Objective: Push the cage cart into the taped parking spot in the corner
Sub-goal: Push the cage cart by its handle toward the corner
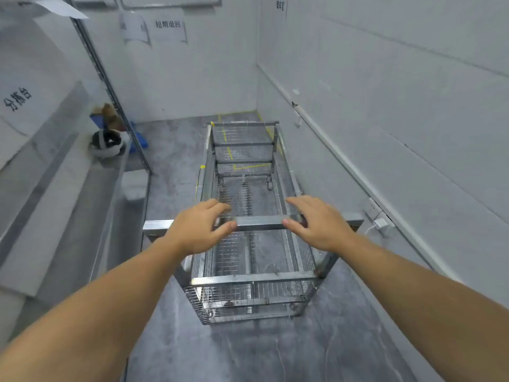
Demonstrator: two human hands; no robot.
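Observation:
A metal wire-mesh cage cart [248,279] stands lengthwise on the grey floor, pointing at the far corner. Its near top bar [259,222] runs across the middle of the view. My left hand [199,226] curls over that bar on the left, fingers over the top and thumb beneath. My right hand [316,223] rests on the bar on the right, fingers spread, thumb against the bar's front. Yellow tape lines [242,166] mark a rectangle on the floor in the corner. They show through the cart's far end, which overlaps the marked area.
A white wall [385,106] runs close along the cart's right side, with a socket and white plug [380,223] low down. A long metal sorting table [68,202] lines the left, holding a tape roll [106,143]. A blue bin [137,139] sits behind it.

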